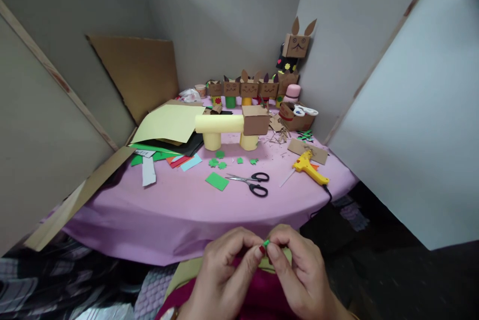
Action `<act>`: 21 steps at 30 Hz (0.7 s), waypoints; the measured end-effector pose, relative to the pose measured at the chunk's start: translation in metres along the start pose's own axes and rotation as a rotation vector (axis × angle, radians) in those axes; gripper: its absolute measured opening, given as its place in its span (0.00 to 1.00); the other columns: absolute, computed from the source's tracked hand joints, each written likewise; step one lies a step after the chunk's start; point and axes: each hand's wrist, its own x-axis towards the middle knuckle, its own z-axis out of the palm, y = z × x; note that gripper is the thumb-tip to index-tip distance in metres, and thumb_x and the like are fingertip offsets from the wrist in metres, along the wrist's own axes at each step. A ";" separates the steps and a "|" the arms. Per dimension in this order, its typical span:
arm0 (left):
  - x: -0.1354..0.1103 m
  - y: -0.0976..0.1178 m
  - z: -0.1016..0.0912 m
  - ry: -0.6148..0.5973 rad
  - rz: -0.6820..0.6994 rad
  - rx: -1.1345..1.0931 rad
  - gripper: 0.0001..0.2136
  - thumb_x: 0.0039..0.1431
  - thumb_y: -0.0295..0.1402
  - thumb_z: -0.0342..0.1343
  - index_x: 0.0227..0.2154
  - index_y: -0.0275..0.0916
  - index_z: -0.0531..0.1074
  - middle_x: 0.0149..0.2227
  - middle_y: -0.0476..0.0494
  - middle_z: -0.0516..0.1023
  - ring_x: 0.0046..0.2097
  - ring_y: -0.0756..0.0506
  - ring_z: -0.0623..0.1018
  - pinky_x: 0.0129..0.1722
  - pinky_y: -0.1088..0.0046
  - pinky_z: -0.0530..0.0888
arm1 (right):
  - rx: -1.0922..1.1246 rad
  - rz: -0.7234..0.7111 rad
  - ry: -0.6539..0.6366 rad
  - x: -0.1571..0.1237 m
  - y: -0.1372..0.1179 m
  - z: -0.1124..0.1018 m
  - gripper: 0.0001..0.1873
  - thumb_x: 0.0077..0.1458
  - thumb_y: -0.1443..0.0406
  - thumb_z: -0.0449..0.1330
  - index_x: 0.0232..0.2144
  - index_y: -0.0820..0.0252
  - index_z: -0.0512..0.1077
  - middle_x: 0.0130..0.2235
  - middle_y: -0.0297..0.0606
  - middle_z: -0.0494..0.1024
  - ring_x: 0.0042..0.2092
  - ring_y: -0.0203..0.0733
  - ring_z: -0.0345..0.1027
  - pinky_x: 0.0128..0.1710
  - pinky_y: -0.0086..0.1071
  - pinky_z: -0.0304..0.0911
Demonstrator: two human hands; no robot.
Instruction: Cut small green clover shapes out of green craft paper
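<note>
Just in front of the table's near edge, my left hand (234, 265) and my right hand (295, 265) meet fingertip to fingertip. Both pinch a small piece of green paper (266, 243), mostly hidden by the fingers. On the table beyond lie black-handled scissors (249, 183), partly spread, beside a green paper rectangle (217, 181). Several small green paper cutouts (213, 162) are scattered behind them. A figure of pale yellow paper tubes (219, 124) with a brown cardboard box head (255, 120) stands behind the cutouts.
A yellow glue gun (310, 167) rests at the right, near a cardboard strip (307, 151). Stacked coloured sheets (168, 123) cover the left side. Box-headed paper figures (248, 89) line the back. White-handled scissors (305, 110) lie on a cardboard box (295, 121). Partitions enclose the lilac-covered table (179, 205).
</note>
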 end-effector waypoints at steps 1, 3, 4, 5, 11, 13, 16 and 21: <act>0.000 -0.002 0.001 -0.016 -0.055 -0.065 0.07 0.60 0.29 0.51 0.30 0.37 0.74 0.26 0.48 0.75 0.28 0.50 0.74 0.28 0.78 0.70 | 0.003 0.027 0.004 0.000 0.000 0.000 0.06 0.58 0.69 0.51 0.28 0.58 0.63 0.24 0.33 0.67 0.26 0.37 0.64 0.27 0.29 0.56; 0.000 -0.005 0.002 -0.038 -0.179 -0.224 0.08 0.61 0.32 0.51 0.32 0.38 0.75 0.27 0.48 0.76 0.30 0.49 0.74 0.31 0.77 0.71 | 0.051 0.095 0.016 0.000 0.001 0.000 0.08 0.59 0.67 0.50 0.28 0.58 0.64 0.24 0.33 0.68 0.25 0.37 0.64 0.27 0.29 0.57; 0.000 -0.006 0.003 -0.039 -0.235 -0.298 0.09 0.61 0.33 0.50 0.32 0.38 0.75 0.27 0.48 0.76 0.31 0.49 0.75 0.32 0.77 0.72 | 0.080 0.121 0.021 0.000 0.001 0.001 0.08 0.59 0.67 0.50 0.28 0.59 0.64 0.24 0.33 0.69 0.25 0.37 0.65 0.27 0.29 0.58; 0.001 -0.008 0.004 -0.035 -0.281 -0.359 0.10 0.61 0.33 0.50 0.32 0.38 0.75 0.26 0.48 0.76 0.31 0.49 0.75 0.32 0.77 0.72 | 0.104 0.136 0.022 0.000 0.001 0.001 0.09 0.60 0.66 0.49 0.28 0.59 0.65 0.24 0.34 0.70 0.26 0.38 0.65 0.27 0.29 0.58; 0.000 -0.009 0.005 0.010 -0.298 -0.320 0.07 0.56 0.34 0.56 0.29 0.38 0.76 0.25 0.48 0.77 0.29 0.49 0.74 0.29 0.78 0.71 | 0.096 0.124 0.027 0.001 0.000 0.002 0.09 0.59 0.66 0.50 0.26 0.59 0.64 0.23 0.32 0.67 0.24 0.36 0.62 0.24 0.27 0.57; 0.000 -0.007 0.004 0.016 -0.223 -0.181 0.05 0.55 0.32 0.57 0.29 0.37 0.76 0.26 0.47 0.78 0.28 0.49 0.75 0.29 0.77 0.70 | 0.073 0.111 0.025 0.002 -0.001 0.001 0.09 0.59 0.66 0.51 0.26 0.59 0.64 0.23 0.31 0.66 0.24 0.35 0.61 0.23 0.27 0.55; 0.000 -0.003 0.002 0.014 -0.129 -0.042 0.06 0.56 0.30 0.55 0.27 0.37 0.76 0.25 0.46 0.77 0.27 0.49 0.75 0.29 0.76 0.70 | 0.053 0.091 0.023 0.004 -0.002 0.001 0.09 0.58 0.67 0.51 0.26 0.59 0.64 0.22 0.31 0.66 0.23 0.34 0.61 0.23 0.27 0.55; 0.002 -0.005 0.003 0.072 -0.252 -0.217 0.06 0.55 0.33 0.57 0.25 0.37 0.75 0.23 0.49 0.75 0.27 0.50 0.72 0.27 0.78 0.68 | 0.097 0.040 0.036 0.004 -0.001 0.002 0.05 0.57 0.67 0.53 0.29 0.59 0.66 0.24 0.31 0.68 0.24 0.34 0.63 0.25 0.26 0.58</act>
